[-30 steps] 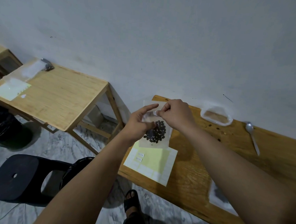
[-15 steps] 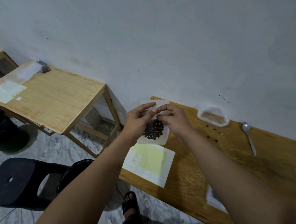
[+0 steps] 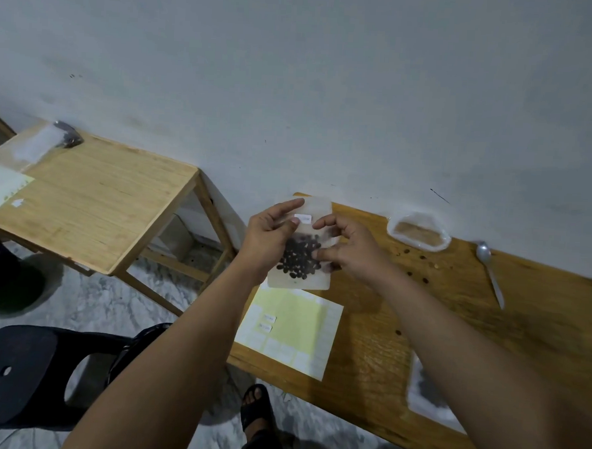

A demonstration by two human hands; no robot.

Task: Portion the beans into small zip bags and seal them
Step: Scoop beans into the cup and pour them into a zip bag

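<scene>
Small clear plastic zip bag (image 3: 298, 281) at centre frame, held upright over table edge. Dark beans (image 3: 299, 257) pooled low: kept upright so none spill, I reckon. My left hand (image 3: 268, 238) pinches left edge, thumb beside small white label (image 3: 303, 219). My right hand (image 3: 349, 253) pinches right side, steadying. Zip closed? Can't tell.

Below: pale yellow sticker sheet (image 3: 291, 323) on brown wooden table (image 3: 504, 338). Right of frame: open plastic bag of tan contents (image 3: 417, 230), steel spoon (image 3: 489, 268), loose scattered beans (image 3: 419, 261). Nothing in my way.
</scene>
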